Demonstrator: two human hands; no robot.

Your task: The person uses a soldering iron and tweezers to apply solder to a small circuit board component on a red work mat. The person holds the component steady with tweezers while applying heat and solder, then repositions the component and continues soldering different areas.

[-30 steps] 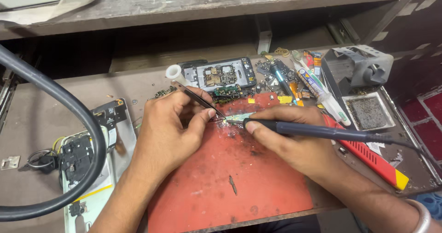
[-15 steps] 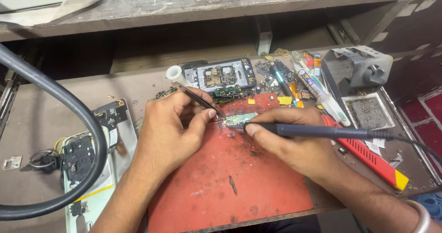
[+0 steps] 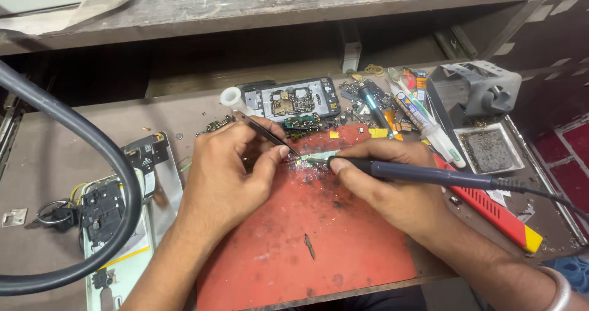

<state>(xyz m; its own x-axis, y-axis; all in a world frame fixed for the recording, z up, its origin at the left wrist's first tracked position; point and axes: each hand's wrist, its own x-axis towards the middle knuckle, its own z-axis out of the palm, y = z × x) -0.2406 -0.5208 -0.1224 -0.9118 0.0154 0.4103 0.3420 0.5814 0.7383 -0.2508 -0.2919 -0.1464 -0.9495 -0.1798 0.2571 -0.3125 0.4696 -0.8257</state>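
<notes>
My left hand pinches metal tweezers, whose tips press down on a small green circuit board lying at the top of a red work mat. My right hand grips a dark blue soldering iron like a pen. Its tip touches the same small board from the right. The iron's cable runs off to the right edge.
An opened phone frame lies behind the mat among loose parts, tubes and a syringe. A grey iron stand with a sponge tray sits at right, beside a red and yellow tool. A thick black hose loops at left over another dismantled phone.
Both hands stay on the small board. The soldering iron's tip has shifted very slightly along it; the tweezers hold the same spot.
</notes>
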